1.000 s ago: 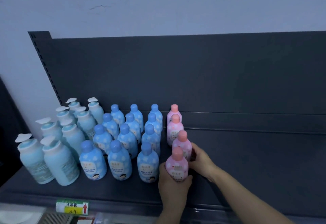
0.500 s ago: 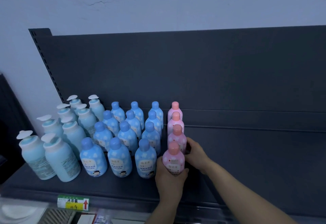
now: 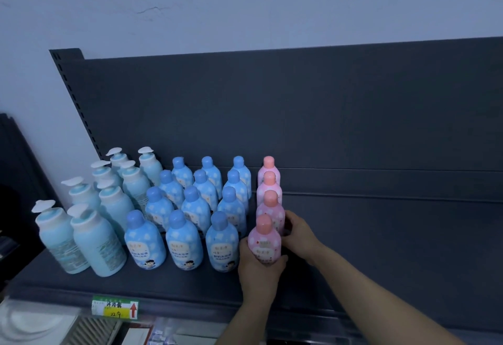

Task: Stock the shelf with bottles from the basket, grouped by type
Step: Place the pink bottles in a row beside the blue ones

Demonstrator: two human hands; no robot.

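On the dark shelf (image 3: 381,249) stand three groups of bottles. Pale teal pump bottles (image 3: 98,241) fill the left, blue capped bottles (image 3: 185,238) the middle, and one column of pink bottles (image 3: 269,181) runs front to back on the right. My left hand (image 3: 257,268) is wrapped around the front pink bottle (image 3: 264,241), which stands upright on the shelf. My right hand (image 3: 298,231) rests against the right side of the second pink bottle (image 3: 270,210), fingers curled on it. The basket is out of view.
The shelf's right half is bare dark metal up to the back panel (image 3: 326,113). A green and yellow price tag (image 3: 115,308) sits on the front edge. Below the edge, a lower level shows pale packaging (image 3: 32,323).
The view has shifted slightly and the pink column now looks straighter. Both hands stay on the front two pink bottles, nudged a little toward the back.
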